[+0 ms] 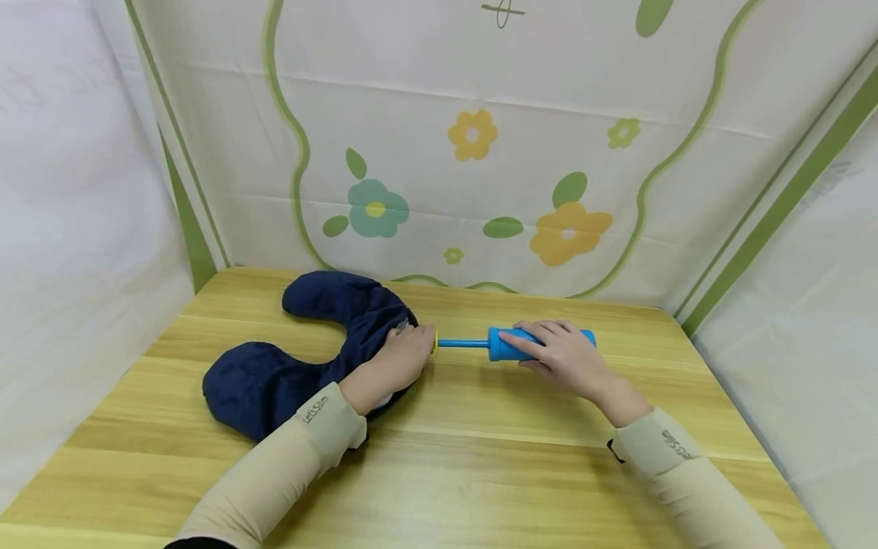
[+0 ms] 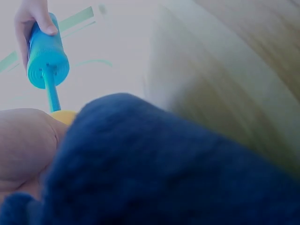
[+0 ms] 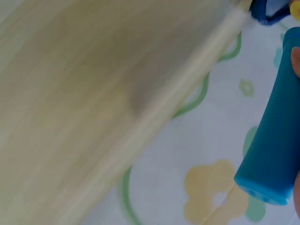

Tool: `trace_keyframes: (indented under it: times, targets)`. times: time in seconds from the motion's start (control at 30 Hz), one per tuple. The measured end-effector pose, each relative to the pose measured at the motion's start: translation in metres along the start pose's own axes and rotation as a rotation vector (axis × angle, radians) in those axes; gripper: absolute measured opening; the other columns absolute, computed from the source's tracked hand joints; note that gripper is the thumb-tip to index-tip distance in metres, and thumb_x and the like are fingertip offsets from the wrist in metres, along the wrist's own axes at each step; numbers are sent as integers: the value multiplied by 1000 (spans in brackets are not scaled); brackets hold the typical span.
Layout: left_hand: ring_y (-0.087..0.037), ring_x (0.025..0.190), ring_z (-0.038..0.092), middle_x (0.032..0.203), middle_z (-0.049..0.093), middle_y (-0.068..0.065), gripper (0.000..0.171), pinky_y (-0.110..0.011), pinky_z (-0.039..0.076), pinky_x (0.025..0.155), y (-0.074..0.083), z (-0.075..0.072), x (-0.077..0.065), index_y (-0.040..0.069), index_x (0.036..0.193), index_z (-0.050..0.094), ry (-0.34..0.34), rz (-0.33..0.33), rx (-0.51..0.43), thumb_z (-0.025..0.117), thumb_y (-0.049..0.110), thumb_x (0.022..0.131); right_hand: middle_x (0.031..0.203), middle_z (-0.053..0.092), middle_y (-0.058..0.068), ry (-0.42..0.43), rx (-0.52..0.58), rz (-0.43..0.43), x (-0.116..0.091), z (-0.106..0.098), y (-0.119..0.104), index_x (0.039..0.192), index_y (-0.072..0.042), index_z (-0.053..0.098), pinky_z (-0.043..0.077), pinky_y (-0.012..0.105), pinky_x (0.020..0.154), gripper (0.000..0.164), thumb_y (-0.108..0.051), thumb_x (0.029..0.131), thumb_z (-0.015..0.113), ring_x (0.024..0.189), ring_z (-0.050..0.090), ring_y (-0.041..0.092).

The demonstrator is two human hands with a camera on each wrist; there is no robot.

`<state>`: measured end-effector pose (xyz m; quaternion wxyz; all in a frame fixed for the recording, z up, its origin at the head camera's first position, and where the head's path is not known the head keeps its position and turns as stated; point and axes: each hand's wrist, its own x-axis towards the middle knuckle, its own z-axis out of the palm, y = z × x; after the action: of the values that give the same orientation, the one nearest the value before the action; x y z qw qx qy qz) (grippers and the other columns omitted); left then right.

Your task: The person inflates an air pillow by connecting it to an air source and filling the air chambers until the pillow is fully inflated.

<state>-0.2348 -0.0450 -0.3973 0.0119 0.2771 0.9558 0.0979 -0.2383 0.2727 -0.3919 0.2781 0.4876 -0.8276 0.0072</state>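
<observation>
A navy blue U-shaped neck pillow point(image 1: 267, 385) lies on the table, its open side facing left. My left hand point(image 1: 401, 358) is at the pillow's outer curve and grips the yellow end point(image 1: 435, 341) of a blue hand air pump point(image 1: 493, 345). Some clear plastic point(image 1: 403, 325) shows beside its knuckles. A thin blue rod point(image 1: 463, 344) runs from the yellow end to the thick barrel, drawn well out. Around the barrel curls my right hand point(image 1: 559, 354). The ribbed barrel point(image 3: 274, 131) fills the right side of the right wrist view. The left fingertips are hidden.
Everything lies on a light wood-grain table point(image 1: 480, 473). Behind it hangs a white cloth point(image 1: 411, 99) printed with flowers and green lines. More white cloth point(image 1: 82, 229) stands at the left, and a similar panel point(image 1: 809, 305) at the right.
</observation>
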Motion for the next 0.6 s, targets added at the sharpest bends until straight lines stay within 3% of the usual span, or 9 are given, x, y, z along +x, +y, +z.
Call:
trace_keyframes:
  times: [0.1, 0.27, 0.4, 0.6]
  targets:
    - [-23, 78, 47, 96, 58, -7, 12, -44, 42, 80, -1, 0, 0, 8, 101, 54, 4, 6, -3, 49, -2, 107, 125, 67, 16, 9, -1, -4, -12, -4, 10, 144, -13, 58, 54, 56, 81, 60, -52, 109, 27, 103, 67, 36]
    - [-25, 78, 48, 95, 57, -8, 12, -46, 43, 81, -1, 0, -1, 7, 102, 54, -1, -3, -10, 47, -1, 108, 123, 68, 15, 7, 25, -1, -28, -12, 23, 143, -13, 58, 53, 56, 81, 60, -52, 109, 28, 102, 68, 36]
    - [-27, 84, 52, 98, 58, -9, 12, -51, 45, 89, 1, 1, -2, 7, 103, 54, -13, -23, -23, 46, -1, 108, 126, 67, 14, 1, 48, -3, -35, -14, 25, 144, -13, 58, 53, 56, 83, 58, -50, 110, 31, 104, 67, 34]
    - [-27, 85, 52, 98, 58, -9, 11, -53, 45, 92, 5, 3, -1, 6, 102, 54, -4, -28, 23, 48, -2, 107, 124, 66, 13, -7, 43, 6, -30, -9, 15, 144, -12, 59, 53, 55, 83, 60, -51, 110, 28, 104, 67, 34]
